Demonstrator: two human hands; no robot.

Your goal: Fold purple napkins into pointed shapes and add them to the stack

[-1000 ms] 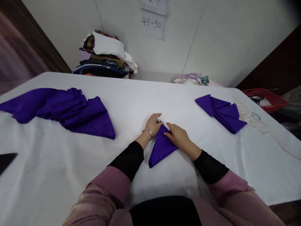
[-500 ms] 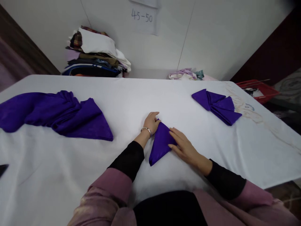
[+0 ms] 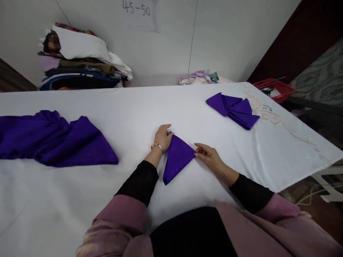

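Observation:
A purple cloth folded into a triangle (image 3: 177, 157) lies on the white tablecloth in front of me. My left hand (image 3: 163, 137), with a bracelet at the wrist, pinches its upper corner between thumb and fingers. On the other side, my right hand (image 3: 210, 157) pinches the right corner between thumb and forefinger. The cloth's lower corner points toward me and lies free. Off to the left rests a heap of loosely bunched purple cloth (image 3: 61, 139). Farther back on the right sits a folded purple cloth (image 3: 233, 109) with fanned pleats.
White cloth with an embroidered right end covers the table (image 3: 150, 107). A stack of folded clothes (image 3: 83, 60) stands at the back left, against the wall. Small crumpled fabrics (image 3: 198, 77) lie at the back edge. Beyond the right corner is a red basket (image 3: 281, 93).
My right hand has slid from lying on the triangle's right side to pinching its right corner. My left hand keeps its hold on the upper corner. The view has shifted to the right.

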